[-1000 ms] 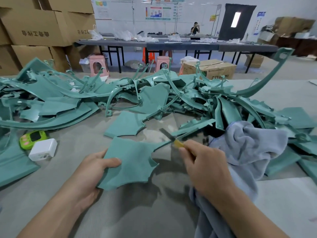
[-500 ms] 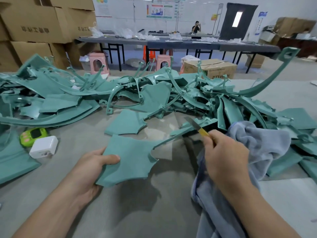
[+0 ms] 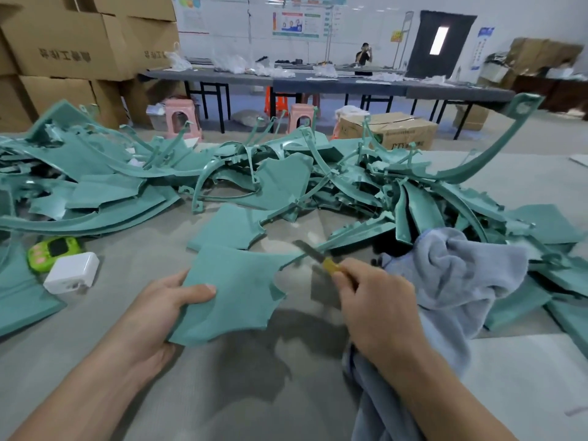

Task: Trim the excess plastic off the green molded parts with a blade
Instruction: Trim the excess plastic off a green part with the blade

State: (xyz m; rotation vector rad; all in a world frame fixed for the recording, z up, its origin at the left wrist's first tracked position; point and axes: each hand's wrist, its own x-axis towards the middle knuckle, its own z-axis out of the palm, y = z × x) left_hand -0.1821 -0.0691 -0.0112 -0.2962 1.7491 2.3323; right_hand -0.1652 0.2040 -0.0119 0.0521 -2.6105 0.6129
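**Trim of 1 green panel: blade at its far right corner**

The left hand (image 3: 159, 313) gripped the green panel (image 3: 232, 291) by its near left edge, thumb pressed flat on top and fingers curled underneath. This held the sheet tilted just above the table (image 3: 95, 361), probably so the far corner stuck out free for cutting. The right hand (image 3: 378, 307) had its fingers curled tight round the yellow handle (image 3: 331, 267), with the blade (image 3: 308, 251) pointing away from the body and its edge at the thin strip on that corner. The cloth (image 3: 461, 275) lay under the right wrist, perhaps as padding. The pile of green parts (image 3: 286, 176) sat just behind, within reach for the next piece.
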